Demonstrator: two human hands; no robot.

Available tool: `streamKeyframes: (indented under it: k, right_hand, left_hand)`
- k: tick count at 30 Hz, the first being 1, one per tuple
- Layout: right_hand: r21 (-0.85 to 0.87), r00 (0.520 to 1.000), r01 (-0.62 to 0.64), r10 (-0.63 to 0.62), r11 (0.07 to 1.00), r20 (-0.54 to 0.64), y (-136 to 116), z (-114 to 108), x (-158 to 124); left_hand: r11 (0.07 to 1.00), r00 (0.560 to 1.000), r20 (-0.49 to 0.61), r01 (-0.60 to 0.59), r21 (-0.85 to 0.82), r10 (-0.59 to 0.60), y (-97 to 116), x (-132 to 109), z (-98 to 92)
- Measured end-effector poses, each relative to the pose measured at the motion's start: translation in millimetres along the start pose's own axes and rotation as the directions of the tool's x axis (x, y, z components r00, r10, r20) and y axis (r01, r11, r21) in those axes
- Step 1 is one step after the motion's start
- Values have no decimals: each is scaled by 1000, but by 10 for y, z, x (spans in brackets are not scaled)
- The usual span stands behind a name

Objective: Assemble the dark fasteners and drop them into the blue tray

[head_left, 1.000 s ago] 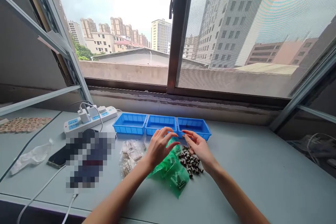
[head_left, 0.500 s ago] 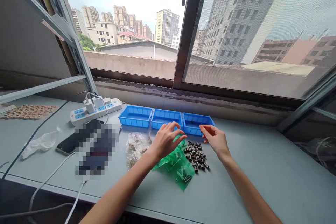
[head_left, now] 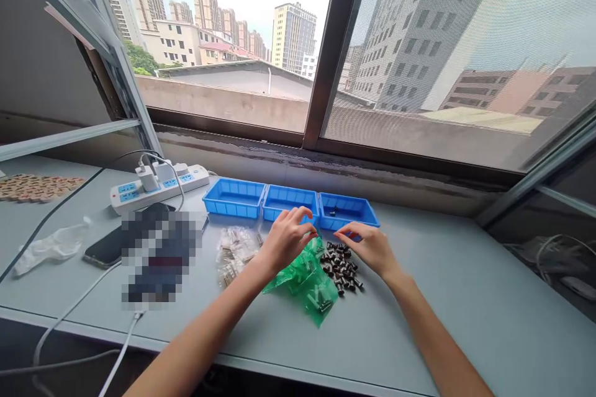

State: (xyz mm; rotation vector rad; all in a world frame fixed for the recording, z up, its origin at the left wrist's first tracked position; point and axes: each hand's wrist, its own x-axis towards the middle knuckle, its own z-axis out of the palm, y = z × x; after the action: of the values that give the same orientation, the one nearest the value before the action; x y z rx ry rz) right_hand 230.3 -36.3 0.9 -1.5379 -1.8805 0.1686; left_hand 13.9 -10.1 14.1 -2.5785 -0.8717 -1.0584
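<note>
My left hand hovers over a green plastic bag holding metal pins or screws. Its fingers are curved, with thumb and forefinger apart and nothing visible between them. My right hand is just above a pile of dark bolts, its thumb and forefinger drawn together in a pinch; whatever they may hold is too small to make out. Behind the hands stand three blue trays in a row: a left tray, a middle tray partly covered by my left hand, and a right tray with a few small dark pieces inside.
Left of the green bag lies a clear bag of small parts. Farther left are a power strip with plugs, a dark phone, a crumpled plastic bag and white cables. The window frame rises behind the trays.
My right hand has moved left and down from the right tray to the bolt pile, nearer my left hand. The small dark pieces in the right tray now show. The view has shifted slightly.
</note>
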Motion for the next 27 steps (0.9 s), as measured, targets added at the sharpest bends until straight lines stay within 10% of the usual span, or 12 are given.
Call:
streamKeyframes:
  k: [27]
  right_hand:
    - [-133,989,72,-54,988,137,-218,48,-60]
  left_hand:
    - [996,993,108,48,-76,-39,55,30,-22]
